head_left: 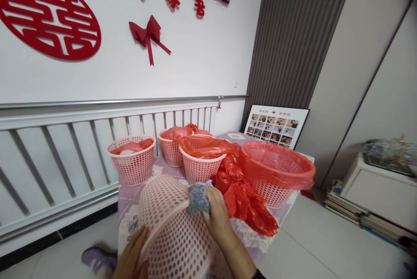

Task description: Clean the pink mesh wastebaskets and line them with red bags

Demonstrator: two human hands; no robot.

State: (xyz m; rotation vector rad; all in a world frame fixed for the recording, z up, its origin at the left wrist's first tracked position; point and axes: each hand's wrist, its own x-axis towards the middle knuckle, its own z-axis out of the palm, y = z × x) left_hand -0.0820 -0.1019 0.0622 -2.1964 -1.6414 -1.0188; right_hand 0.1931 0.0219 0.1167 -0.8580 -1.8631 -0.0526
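Observation:
A pink perforated plastic basket (163, 196) lies tipped on its side at the front of the table, its mouth facing me. My left hand (135, 253) grips its rim at the lower left. In my right hand (215, 211) is a grey cloth (198, 199), pressed against the upper right of the same rim. Right beside that hand lies a heap of red plastic bags (241, 196), one of them a roll. Behind stand a small basket (132, 168) with red plastic in it and another basket (202, 170) with a red bag over its top.
A larger basket (273, 196) lined with a red bag stands at the table's right. The table has a floral cloth (127, 201). A white radiator (81, 153) runs along the wall at left. A framed photo board (276, 125) leans behind, and a white cabinet (381, 179) stands far right.

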